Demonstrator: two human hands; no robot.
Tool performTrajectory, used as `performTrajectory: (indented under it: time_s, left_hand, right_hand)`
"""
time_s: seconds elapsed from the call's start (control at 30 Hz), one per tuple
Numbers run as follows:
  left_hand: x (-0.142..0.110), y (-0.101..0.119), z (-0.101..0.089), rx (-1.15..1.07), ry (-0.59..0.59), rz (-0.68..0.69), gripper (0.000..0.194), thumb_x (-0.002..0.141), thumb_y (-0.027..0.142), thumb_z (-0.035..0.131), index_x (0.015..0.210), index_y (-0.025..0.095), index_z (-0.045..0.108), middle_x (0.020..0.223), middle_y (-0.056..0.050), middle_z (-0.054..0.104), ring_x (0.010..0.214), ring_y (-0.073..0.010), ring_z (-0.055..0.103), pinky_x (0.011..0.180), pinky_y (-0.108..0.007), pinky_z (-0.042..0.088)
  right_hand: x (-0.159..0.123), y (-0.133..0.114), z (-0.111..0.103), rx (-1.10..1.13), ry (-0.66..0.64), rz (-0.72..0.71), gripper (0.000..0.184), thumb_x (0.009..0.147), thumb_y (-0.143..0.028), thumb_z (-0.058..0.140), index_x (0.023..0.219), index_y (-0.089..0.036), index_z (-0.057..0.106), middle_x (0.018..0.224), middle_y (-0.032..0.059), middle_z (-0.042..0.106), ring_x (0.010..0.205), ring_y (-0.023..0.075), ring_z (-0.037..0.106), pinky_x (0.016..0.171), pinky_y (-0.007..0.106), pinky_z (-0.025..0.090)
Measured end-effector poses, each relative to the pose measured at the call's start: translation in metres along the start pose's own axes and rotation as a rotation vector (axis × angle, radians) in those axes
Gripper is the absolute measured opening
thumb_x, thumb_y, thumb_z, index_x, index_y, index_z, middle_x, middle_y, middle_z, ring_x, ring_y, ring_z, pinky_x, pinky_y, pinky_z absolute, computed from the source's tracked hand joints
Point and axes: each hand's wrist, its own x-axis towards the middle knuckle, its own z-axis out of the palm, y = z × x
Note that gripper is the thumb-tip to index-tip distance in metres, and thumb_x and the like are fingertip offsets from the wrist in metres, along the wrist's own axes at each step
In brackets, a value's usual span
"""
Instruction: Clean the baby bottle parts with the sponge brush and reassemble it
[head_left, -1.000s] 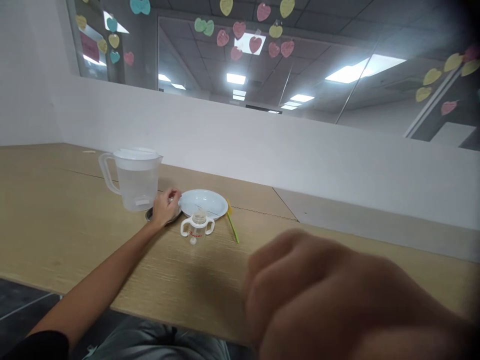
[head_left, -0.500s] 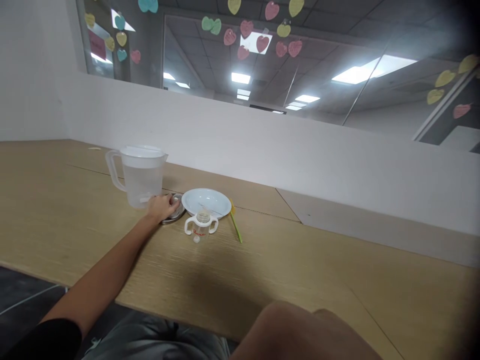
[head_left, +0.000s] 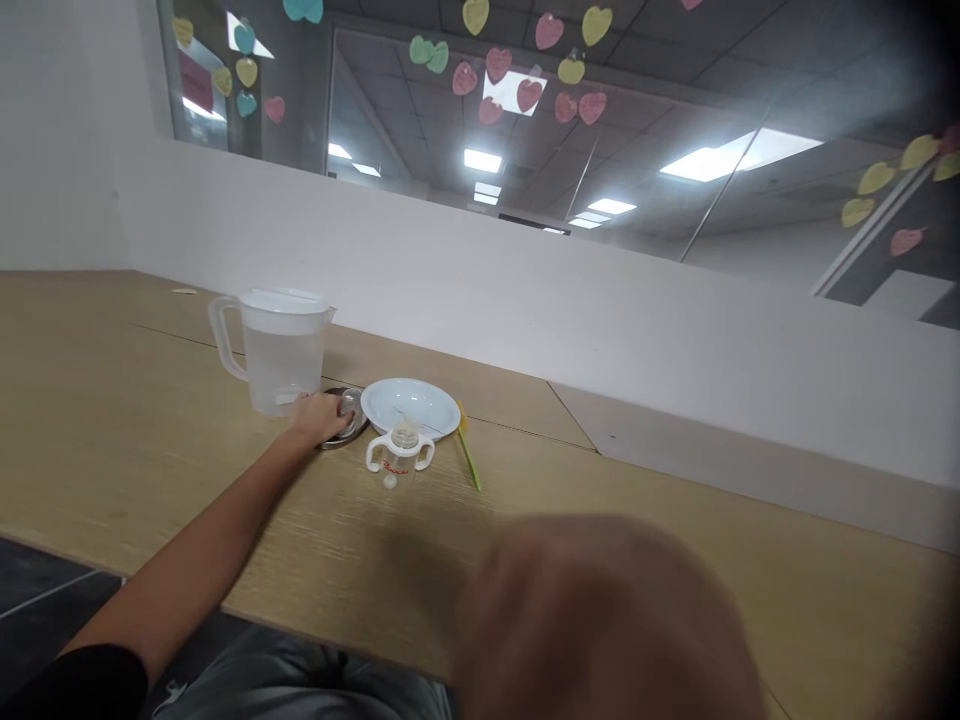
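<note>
My left hand reaches out to a round metal dish. Its fingers are curled round a small clear piece on the dish, too small to name for certain. Just right of the dish sits a white bowl. In front of the bowl stands a clear baby bottle with two white handles and no lid on its neck. Close to the camera, my right hand is large and smeared by motion; its fingers cannot be made out.
A translucent pitcher with water in it stands behind my left hand, its handle to the left. A green stick with a yellow end lies beside the bowl. The wooden table runs back to a white wall with a window above.
My right hand has risen higher into view, over the table's front. My left hand stays at the metal dish. The view has tilted slightly.
</note>
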Motion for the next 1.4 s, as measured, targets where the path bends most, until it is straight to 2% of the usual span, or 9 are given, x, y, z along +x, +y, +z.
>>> performTrajectory:
  time_s: [0.07,0.13,0.27,0.37,0.57,0.67,0.77,1.03,1.4]
  left_hand:
    - [-0.001,0.003,-0.003,-0.004,0.042,-0.002,0.036,0.074,0.047,0.047,0.063,0.016,0.063,0.066,-0.013,0.066,0.070,-0.0277,0.063,0.075,-0.039,0.039]
    - [-0.002,0.006,-0.007,0.002,0.086,-0.016,0.038,0.077,0.047,0.045,0.065,0.015,0.062,0.066,-0.013,0.065,0.069,-0.0268,0.062,0.074,-0.038,0.038]
    - [-0.005,0.012,-0.019,-0.006,0.295,-0.043,0.041,0.084,0.045,0.035,0.068,0.015,0.060,0.070,-0.012,0.064,0.068,-0.0227,0.059,0.070,-0.034,0.037]
    - [-0.009,0.020,-0.026,-0.095,0.471,-0.015,0.042,0.087,0.047,0.031,0.077,0.016,0.057,0.071,-0.009,0.061,0.067,-0.0202,0.057,0.066,-0.030,0.036]
    - [-0.021,0.046,-0.027,-0.431,0.580,0.297,0.033,0.088,0.044,0.032,0.086,0.017,0.052,0.082,-0.008,0.061,0.079,-0.0197,0.056,0.074,-0.030,0.041]
    - [-0.028,0.059,-0.027,-0.611,0.604,0.392,0.030,0.088,0.043,0.034,0.088,0.018,0.050,0.086,-0.008,0.062,0.084,-0.0186,0.058,0.077,-0.030,0.043]
    - [-0.034,0.069,-0.029,-0.777,0.634,0.305,0.029,0.088,0.045,0.035,0.088,0.019,0.048,0.083,-0.005,0.063,0.078,-0.0164,0.060,0.070,-0.028,0.045]
    - [-0.034,0.086,-0.028,-1.207,0.585,0.068,0.026,0.087,0.046,0.038,0.087,0.021,0.045,0.064,0.003,0.055,0.057,-0.0109,0.055,0.054,-0.022,0.040]
    - [-0.040,0.089,-0.030,-1.084,0.565,0.107,0.027,0.085,0.046,0.042,0.083,0.019,0.044,0.068,-0.002,0.066,0.062,-0.0141,0.064,0.056,-0.024,0.046]
  right_hand:
    - [0.023,0.020,-0.012,0.055,-0.005,-0.033,0.020,0.075,-0.044,0.059,0.090,-0.032,0.065,0.057,-0.0027,0.057,0.050,0.0102,0.052,0.047,0.022,0.040]
    - [0.046,0.048,-0.020,-0.018,0.020,0.088,0.029,0.081,-0.040,0.053,0.105,-0.026,0.059,0.066,-0.0022,0.060,0.058,0.0098,0.054,0.053,0.022,0.041]
    - [0.076,0.105,-0.012,-0.355,0.161,0.479,0.024,0.082,-0.027,0.053,0.102,-0.016,0.060,0.080,0.0064,0.065,0.068,0.0146,0.057,0.062,0.026,0.040]
    - [0.087,0.129,0.005,-0.316,0.148,0.518,0.029,0.084,-0.028,0.050,0.109,-0.015,0.057,0.095,0.0102,0.065,0.081,0.0179,0.059,0.069,0.028,0.042]
    - [0.100,0.131,0.025,-0.300,0.208,0.327,0.063,0.077,-0.034,0.061,0.131,-0.014,0.037,0.131,0.0143,0.047,0.115,0.0241,0.047,0.091,0.034,0.038]
    - [0.103,0.130,0.026,-0.310,0.208,0.280,0.047,0.077,-0.029,0.061,0.120,-0.013,0.049,0.119,0.0125,0.056,0.107,0.0227,0.052,0.086,0.032,0.039]
    - [0.104,0.129,0.025,-0.294,0.214,0.216,0.023,0.076,-0.023,0.061,0.098,-0.016,0.060,0.099,0.0062,0.064,0.090,0.0182,0.057,0.076,0.028,0.040]
    - [0.107,0.123,0.022,-0.271,0.272,0.188,0.015,0.073,-0.022,0.063,0.087,-0.017,0.061,0.084,0.0027,0.065,0.073,0.0133,0.055,0.065,0.022,0.037]
    - [0.101,0.140,0.012,-0.233,0.326,0.232,0.023,0.068,-0.027,0.067,0.089,-0.018,0.066,0.082,0.0002,0.066,0.070,0.0114,0.054,0.062,0.021,0.036]
